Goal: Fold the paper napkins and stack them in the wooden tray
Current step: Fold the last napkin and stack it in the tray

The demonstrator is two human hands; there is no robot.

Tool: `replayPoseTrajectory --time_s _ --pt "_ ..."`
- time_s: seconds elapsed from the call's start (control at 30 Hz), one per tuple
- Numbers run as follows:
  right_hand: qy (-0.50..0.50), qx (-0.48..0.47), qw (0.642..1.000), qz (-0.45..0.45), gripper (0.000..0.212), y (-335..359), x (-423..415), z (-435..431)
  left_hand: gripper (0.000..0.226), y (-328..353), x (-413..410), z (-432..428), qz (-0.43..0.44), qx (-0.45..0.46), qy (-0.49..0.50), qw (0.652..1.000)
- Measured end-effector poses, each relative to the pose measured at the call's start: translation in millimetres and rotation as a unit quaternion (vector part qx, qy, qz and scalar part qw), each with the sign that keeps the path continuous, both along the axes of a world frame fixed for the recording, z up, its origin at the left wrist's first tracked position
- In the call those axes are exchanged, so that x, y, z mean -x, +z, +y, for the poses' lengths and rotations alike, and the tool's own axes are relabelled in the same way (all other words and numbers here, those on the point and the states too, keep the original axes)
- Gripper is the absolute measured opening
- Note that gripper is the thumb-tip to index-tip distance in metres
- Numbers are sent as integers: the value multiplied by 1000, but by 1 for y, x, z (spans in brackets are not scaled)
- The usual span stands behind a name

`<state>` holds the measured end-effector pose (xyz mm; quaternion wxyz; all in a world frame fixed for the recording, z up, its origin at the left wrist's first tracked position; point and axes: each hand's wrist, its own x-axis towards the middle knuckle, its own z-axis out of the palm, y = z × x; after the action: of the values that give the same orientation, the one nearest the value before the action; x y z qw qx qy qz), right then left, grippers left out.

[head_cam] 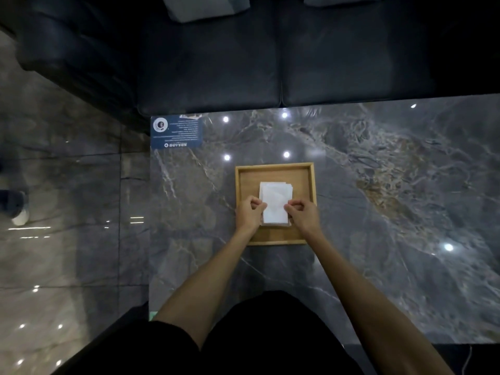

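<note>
A square wooden tray [311,182] lies on the dark marble table. Inside it sits a stack of white folded paper napkins [275,201]. My left hand [249,213] pinches the left edge of the top napkin with curled fingers. On the opposite side my right hand [303,215] pinches the napkin's right edge the same way. Both hands rest over the tray's near half and hide the stack's lower corners.
A blue printed card [177,131] lies at the table's far left corner. A dark sofa [243,63] stands behind the table. Glossy floor tiles run along the left, where someone's shoe [20,216] is seen. The table's left edge is near x 555.
</note>
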<state>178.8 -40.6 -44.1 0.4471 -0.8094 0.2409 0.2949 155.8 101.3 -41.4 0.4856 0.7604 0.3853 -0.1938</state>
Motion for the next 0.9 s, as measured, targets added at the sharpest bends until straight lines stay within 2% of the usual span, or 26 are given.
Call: replayPoseTrajectory --time_s 0.13,0.2,0.33,0.5,0.67,0.8,0.83,0.9 --pt "14 -3 1000 0 19 -4 1 -3 17 -3 3 -1 -16 -7 14 1000" --pt "-5 -17 1000 -5 26 -3 3 -4 23 -4 7 0 -32 8 7 999" --pt "-71 -118 990 11 41 -2 9 -3 57 -3 11 -3 -18 67 32 997" --pt "-114 -235 965 3 52 2 17 8 43 1 12 -12 -10 147 5 989" --pt "-156 -254 953 57 65 0 14 13 44 0 16 -14 -3 167 14 986" --pt "-127 -236 961 68 61 3 8 8 42 6 15 -11 20 155 24 987" --pt "-114 -191 974 48 56 3 8 6 38 6 15 -10 21 116 30 993" --pt "-85 -24 996 -24 41 0 8 -3 25 3 18 -5 15 -26 44 999"
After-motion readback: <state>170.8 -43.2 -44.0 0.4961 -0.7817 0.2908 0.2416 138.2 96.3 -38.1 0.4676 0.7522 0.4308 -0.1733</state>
